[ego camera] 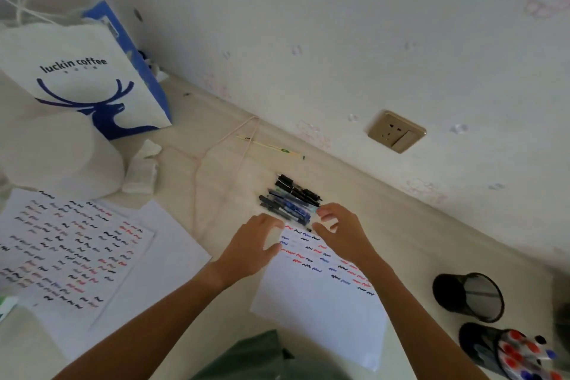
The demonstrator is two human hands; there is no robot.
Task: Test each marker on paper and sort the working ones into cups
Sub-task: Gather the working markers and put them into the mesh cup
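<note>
A pile of black and blue markers [291, 199] lies on the beige surface by the wall. Just below it a white test sheet [320, 302] carries red, blue and black squiggles on its upper part. My left hand [253, 245] hovers at the sheet's top left corner, fingers spread towards the pile. My right hand [339, 225] reaches at the pile's near right end, fingertips at a blue marker; a grip is not clear. At the right stand an empty black mesh cup [468, 296] and a second cup [505, 352] full of red- and blue-capped markers.
Used sheets covered in squiggles [71, 250] lie at the left. A Luckin Coffee paper bag [83, 77], a white roll [58, 154] and crumpled tissue [140, 170] sit behind them. A thin cord [216, 151] and a pencil [271, 146] lie near the wall. A socket [396, 131] is on the wall.
</note>
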